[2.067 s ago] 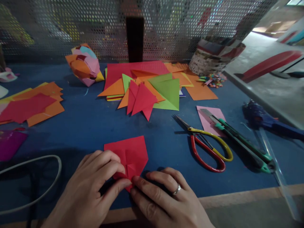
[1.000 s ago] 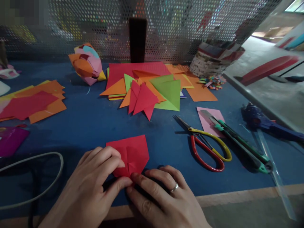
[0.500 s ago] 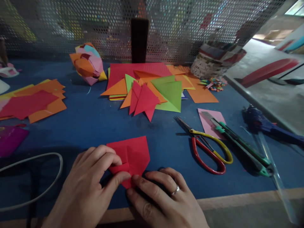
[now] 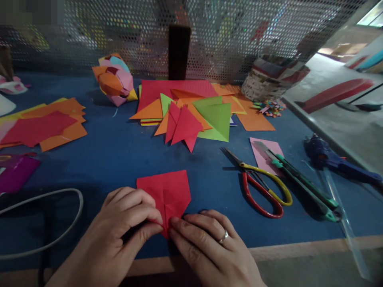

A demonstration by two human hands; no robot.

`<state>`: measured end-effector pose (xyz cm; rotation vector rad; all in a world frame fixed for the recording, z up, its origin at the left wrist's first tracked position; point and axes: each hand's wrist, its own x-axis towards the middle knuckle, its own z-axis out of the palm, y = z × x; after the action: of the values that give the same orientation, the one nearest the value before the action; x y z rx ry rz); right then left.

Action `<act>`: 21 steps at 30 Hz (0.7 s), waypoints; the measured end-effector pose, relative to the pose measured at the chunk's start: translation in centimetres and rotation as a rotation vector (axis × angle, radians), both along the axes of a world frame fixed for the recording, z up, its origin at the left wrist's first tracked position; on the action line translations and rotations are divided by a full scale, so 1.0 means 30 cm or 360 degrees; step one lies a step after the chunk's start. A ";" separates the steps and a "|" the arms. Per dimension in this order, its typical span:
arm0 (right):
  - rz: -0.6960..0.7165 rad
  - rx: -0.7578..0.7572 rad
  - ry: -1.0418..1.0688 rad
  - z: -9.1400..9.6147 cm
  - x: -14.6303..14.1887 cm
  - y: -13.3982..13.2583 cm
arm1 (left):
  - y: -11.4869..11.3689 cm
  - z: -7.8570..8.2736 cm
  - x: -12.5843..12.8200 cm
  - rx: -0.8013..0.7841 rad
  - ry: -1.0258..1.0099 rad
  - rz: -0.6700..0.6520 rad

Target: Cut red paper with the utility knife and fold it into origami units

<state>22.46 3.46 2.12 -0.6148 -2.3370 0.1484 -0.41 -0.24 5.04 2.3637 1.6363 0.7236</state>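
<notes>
Pinching the near tip of a part-folded red paper (image 4: 167, 192) on the blue table (image 4: 113, 155): left hand (image 4: 119, 235) and right hand (image 4: 206, 247), fingertips closed on it; several creases made, final shape unfinished.

Matt red paper (image 4: 167, 191); blue felt-like table (image 4: 113, 155).

Dim, warm indoor light, brighter daylight upper right, soft shadows beneath hands, wide-angle bending and blur at edges
</notes>
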 end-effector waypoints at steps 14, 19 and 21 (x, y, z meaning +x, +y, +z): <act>-0.0056 0.0087 0.0020 0.001 -0.017 0.009 | 0.016 0.011 0.018 -0.0026 0.0028 0.0013; -0.0059 0.0091 0.0029 0.003 -0.017 0.005 | 0.014 0.003 0.021 -0.0050 0.0078 0.0001; -0.0051 0.0077 0.0028 0.006 -0.013 0.002 | 0.012 -0.001 0.028 -0.0013 0.0062 0.0039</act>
<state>22.07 3.52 2.31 -0.6240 -2.3059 0.0821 0.43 0.13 5.00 2.3708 1.6835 0.6781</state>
